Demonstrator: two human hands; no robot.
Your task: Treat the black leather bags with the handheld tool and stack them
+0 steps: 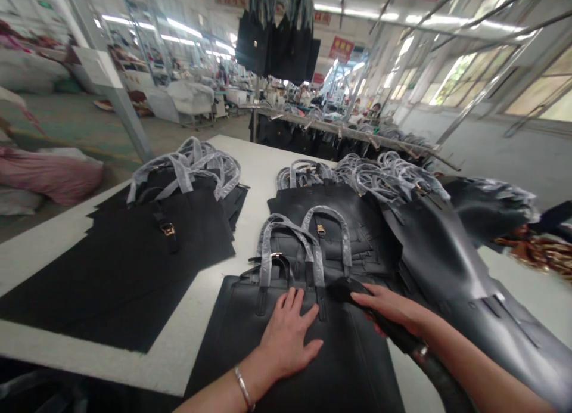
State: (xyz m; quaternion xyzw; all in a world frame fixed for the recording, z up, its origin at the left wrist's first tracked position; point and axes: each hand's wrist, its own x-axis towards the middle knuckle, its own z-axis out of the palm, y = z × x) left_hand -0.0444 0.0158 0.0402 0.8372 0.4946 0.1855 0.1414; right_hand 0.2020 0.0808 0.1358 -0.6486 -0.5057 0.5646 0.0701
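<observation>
A black tote bag [348, 359] lies flat in front of me, its two handles [267, 258] wrapped in clear plastic and pointing away. My left hand [290, 335] rests on the bag's upper part, fingers spread, just below the handle bases. In my right hand [393, 309] is a black nozzle-like tool [400, 337] with a thick dark hose running down to the bottom edge. Its tip is over the bag's upper right, beside the right handle base; whether it touches the bag I cannot tell. Behind the handles shows a strap with a metal buckle [276, 255].
Left on the white table [259, 180] is a pile of black bags [179, 228]. More bags [353, 210] are stacked behind and to the right [438, 240]. A metal rack [313, 121] stands beyond the table, and bags [277, 46] hang above it. A slanted post [111, 79] rises at left.
</observation>
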